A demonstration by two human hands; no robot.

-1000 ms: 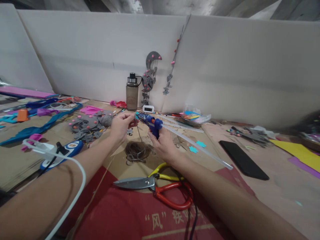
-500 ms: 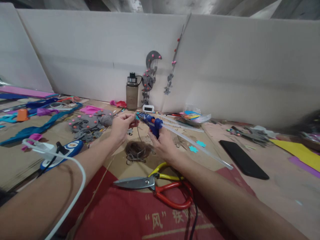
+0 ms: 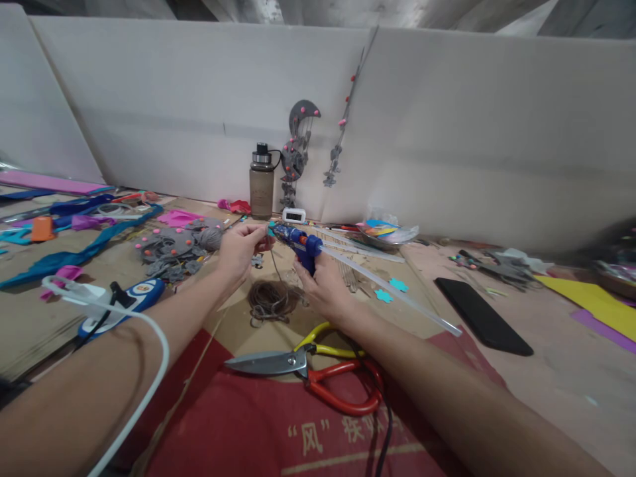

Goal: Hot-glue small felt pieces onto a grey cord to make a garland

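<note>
My right hand (image 3: 322,288) grips the handle of a blue glue gun (image 3: 301,243) with a long clear glue stick (image 3: 392,291) trailing out of its back. The gun's tip points left at a small teal piece (image 3: 271,230) pinched in the fingers of my left hand (image 3: 241,248). A thin string hangs from that pinch down to a coil of brown twine (image 3: 271,298) on the cardboard below.
Large scissors (image 3: 308,368) with red and yellow handles lie near me on a red sheet (image 3: 248,430). A brown bottle (image 3: 261,184) and grey felt hangings (image 3: 298,149) stand at the white back wall. Grey felt cut-outs (image 3: 171,252) lie left, a black phone (image 3: 481,315) right.
Both hands stay nearly in place; the view has shifted slightly and the gun tip stays against the teal piece.
</note>
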